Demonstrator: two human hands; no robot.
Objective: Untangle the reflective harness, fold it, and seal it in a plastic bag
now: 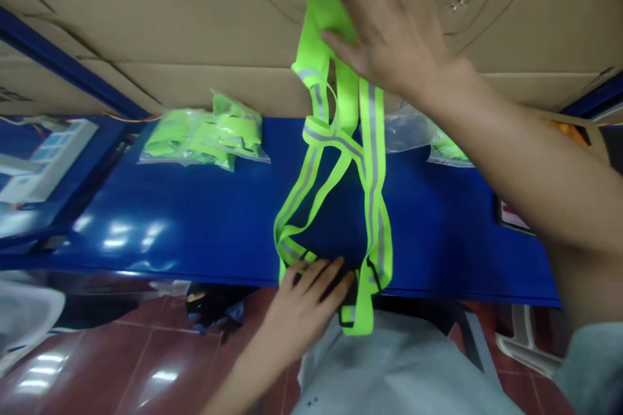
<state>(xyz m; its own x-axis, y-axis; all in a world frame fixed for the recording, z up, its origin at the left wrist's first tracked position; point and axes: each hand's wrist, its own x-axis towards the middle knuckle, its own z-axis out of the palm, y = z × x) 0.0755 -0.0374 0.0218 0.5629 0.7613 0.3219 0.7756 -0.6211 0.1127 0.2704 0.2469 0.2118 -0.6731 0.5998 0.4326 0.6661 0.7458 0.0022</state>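
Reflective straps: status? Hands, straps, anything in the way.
Right hand at top of straps, grip unclear. Left hand over lower end, by blue table edge. Straps loose, looped between hands. Bagged bundles apart at left; nothing seems in the way.

Stretches as a lime-green strap harness [379, 142] from the top edge of the frame, just right of center, down to the lower middle. Spreads wide and flat up top, then parts into slack, twisted, grey-striped loops, bridged above mid-frame by a crossing band [335, 137] and fitted below with black buckles [346, 323].
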